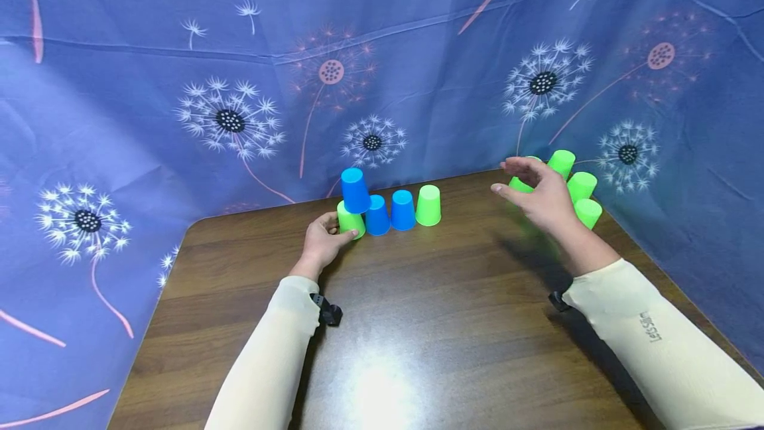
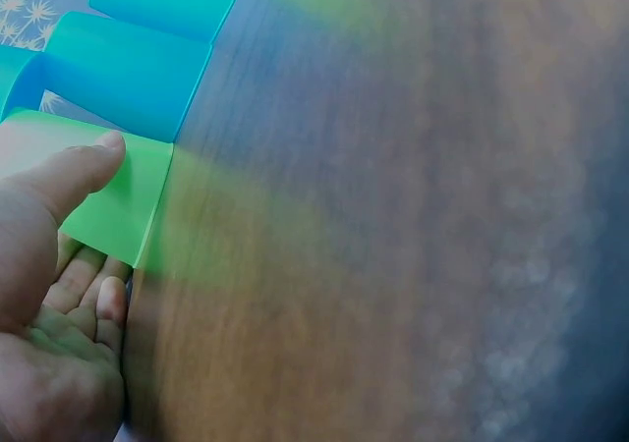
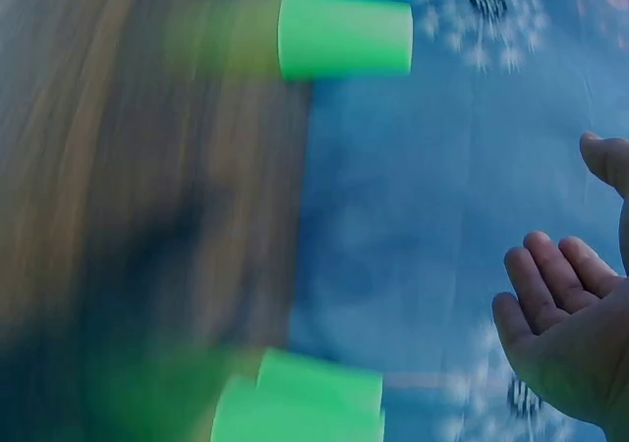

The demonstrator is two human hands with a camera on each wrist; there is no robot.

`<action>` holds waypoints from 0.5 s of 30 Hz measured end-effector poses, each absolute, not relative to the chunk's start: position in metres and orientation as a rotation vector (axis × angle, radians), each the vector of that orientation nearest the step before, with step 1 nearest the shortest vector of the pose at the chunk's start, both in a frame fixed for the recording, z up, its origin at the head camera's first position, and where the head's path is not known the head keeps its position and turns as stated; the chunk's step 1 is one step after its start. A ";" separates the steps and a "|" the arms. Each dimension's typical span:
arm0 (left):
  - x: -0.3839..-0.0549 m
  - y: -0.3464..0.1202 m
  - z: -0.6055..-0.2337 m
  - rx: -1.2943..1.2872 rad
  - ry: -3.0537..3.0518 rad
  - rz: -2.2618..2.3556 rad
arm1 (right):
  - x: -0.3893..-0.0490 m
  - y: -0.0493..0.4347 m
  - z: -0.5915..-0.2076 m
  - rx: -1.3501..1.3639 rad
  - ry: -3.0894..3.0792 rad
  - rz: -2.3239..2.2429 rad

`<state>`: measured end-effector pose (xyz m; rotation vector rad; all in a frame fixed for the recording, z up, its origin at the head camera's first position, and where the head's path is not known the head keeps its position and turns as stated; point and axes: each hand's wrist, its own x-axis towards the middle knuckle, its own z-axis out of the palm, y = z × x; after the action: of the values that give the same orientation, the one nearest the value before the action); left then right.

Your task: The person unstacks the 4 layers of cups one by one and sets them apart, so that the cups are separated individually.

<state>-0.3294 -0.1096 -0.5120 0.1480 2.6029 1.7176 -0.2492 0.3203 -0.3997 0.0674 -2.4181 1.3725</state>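
Note:
An upside-down green cup [image 1: 349, 219] stands at the left end of a row. My left hand [image 1: 321, 242] holds it, thumb in front and fingers at its far side. Next to it stand a blue cup [image 1: 377, 217], a second blue cup [image 1: 402, 211] and a green cup [image 1: 428, 206], all upside down. Another blue cup [image 1: 355, 191] sits higher, over the two leftmost cups. My right hand [image 1: 540, 196] holds nothing; its fingers are extended, palm turned inward, near several green cups [image 1: 581, 186] at the table's right and partly hiding them. In the right wrist view its fingers [image 3: 539, 287] look relaxed.
The brown wooden table [image 1: 418, 304] reaches back to a blue cloth [image 1: 430, 85] with dandelion prints, which hangs behind it and along its right side. The cup row and the green cups stand close to that cloth. Glare marks the table's near middle.

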 end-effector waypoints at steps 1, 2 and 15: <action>-0.329 -0.110 -0.512 0.147 2.603 1.717 | -0.250 0.310 -0.397 0.095 -2.423 1.411; -0.329 -0.110 -0.512 0.143 2.602 1.719 | -0.254 0.300 -0.398 0.120 -2.425 1.437; -0.330 -0.109 -0.512 0.146 2.626 1.691 | -0.289 0.207 -0.407 0.382 -2.434 1.654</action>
<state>-0.3296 -0.1094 -0.5121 0.1460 2.6259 1.6908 -0.2887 0.2070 -0.4071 0.3819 -2.4345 1.6538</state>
